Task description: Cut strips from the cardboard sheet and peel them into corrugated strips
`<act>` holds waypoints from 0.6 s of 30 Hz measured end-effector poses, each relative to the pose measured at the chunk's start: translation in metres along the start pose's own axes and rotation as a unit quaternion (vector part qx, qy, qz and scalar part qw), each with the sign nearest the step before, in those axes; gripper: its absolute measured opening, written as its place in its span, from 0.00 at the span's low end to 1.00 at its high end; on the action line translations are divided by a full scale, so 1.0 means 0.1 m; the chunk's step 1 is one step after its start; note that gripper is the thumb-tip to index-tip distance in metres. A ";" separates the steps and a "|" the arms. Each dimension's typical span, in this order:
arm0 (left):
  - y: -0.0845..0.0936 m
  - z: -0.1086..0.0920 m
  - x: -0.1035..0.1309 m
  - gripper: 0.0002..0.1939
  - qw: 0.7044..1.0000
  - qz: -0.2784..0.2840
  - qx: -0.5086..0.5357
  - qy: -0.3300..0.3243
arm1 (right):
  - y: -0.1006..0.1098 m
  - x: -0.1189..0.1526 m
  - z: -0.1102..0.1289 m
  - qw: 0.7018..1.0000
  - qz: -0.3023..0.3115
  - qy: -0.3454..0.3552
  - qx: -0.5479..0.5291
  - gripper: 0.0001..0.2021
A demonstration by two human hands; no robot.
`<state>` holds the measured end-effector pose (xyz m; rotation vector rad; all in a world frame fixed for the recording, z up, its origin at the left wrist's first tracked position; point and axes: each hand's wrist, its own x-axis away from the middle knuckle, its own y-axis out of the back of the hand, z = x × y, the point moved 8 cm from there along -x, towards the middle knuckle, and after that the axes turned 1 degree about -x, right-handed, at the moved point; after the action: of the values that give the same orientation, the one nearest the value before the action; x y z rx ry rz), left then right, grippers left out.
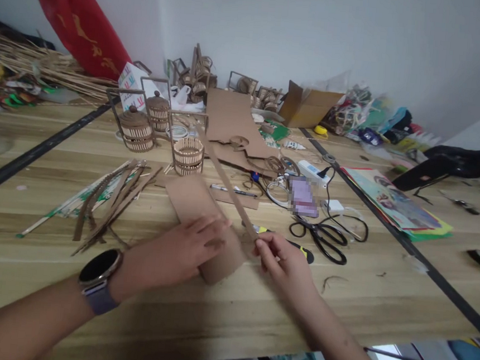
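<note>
My left hand (192, 243), with a watch (99, 273) on the wrist, rests palm down over a rectangular piece of brown cardboard (190, 196). Its fingers reach out across the cardboard and are a little blurred. My right hand (285, 262) pinches the near end of a long, narrow brown strip (232, 193) between thumb and fingers. The strip slants up and away to the left, beyond the cardboard piece. Just past my right hand lies a yellow-and-black utility knife (304, 252), partly hidden. Black-handled scissors (323, 237) lie to its right.
Small slatted baskets with tall handles (188, 156) stand beyond my left hand. Loose brown strips (114, 205) lie at left. A pen (234, 190), a phone (304, 197), a power strip (313, 172) and a larger cardboard sheet (228, 117) lie farther back. Papers (393, 199) lie right.
</note>
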<state>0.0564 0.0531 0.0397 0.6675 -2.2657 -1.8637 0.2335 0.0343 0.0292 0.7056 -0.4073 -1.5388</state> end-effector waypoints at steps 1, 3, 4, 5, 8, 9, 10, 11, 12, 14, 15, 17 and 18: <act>0.01 0.02 0.01 0.26 0.996 -0.016 0.077 0.044 | 0.02 0.00 0.10 0.998 -0.027 0.041 0.044 0.11; -0.01 0.12 0.05 0.20 0.946 -0.061 0.265 0.174 | 0.00 0.03 0.33 0.981 -0.074 0.136 0.120 0.09; -0.05 0.15 0.08 0.20 0.900 -0.082 0.362 0.229 | -0.04 0.06 0.44 0.966 -0.091 0.186 0.152 0.09; -0.12 0.15 0.09 0.21 0.852 -0.094 0.445 0.261 | -0.10 0.09 0.54 0.950 -0.104 0.232 0.180 0.09; -0.21 0.16 0.12 0.22 0.723 -0.189 0.594 0.298 | -0.30 0.16 0.69 0.916 -0.112 0.315 0.220 0.07; -0.27 0.17 0.14 0.23 0.681 -0.212 0.629 0.309 | -0.36 0.18 0.71 0.914 -0.104 0.325 0.221 0.07; -0.32 0.18 0.16 0.24 0.642 -0.227 0.660 0.318 | -0.41 0.18 0.71 0.913 -0.093 0.331 0.219 0.07; -0.38 0.19 0.17 0.26 0.610 -0.235 0.685 0.322 | -0.45 0.19 0.72 0.913 -0.081 0.337 0.217 0.07; -0.42 0.19 0.18 0.27 0.586 -0.238 0.704 0.323 | -0.49 0.20 0.74 0.911 -0.068 0.344 0.217 0.07; -0.46 0.20 0.21 0.27 0.566 -0.240 0.724 0.315 | -0.53 0.20 0.82 0.905 -0.034 0.360 0.225 0.07; -0.46 0.20 0.22 0.26 0.564 -0.241 0.726 0.309 | -0.53 0.19 0.89 0.901 -0.016 0.368 0.230 0.08; -0.46 0.22 0.25 0.24 0.567 -0.240 0.727 0.306 | -0.44 0.19 1.08 0.893 0.011 0.384 0.233 0.12; -0.45 0.23 0.26 0.24 0.571 -0.236 0.724 0.307 | -0.35 0.21 1.20 0.891 0.009 0.392 0.227 0.13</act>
<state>0.0358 0.0562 -0.0134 1.7419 -2.5869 0.7850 0.1296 -0.0016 0.0916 1.6040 -0.1476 -1.0154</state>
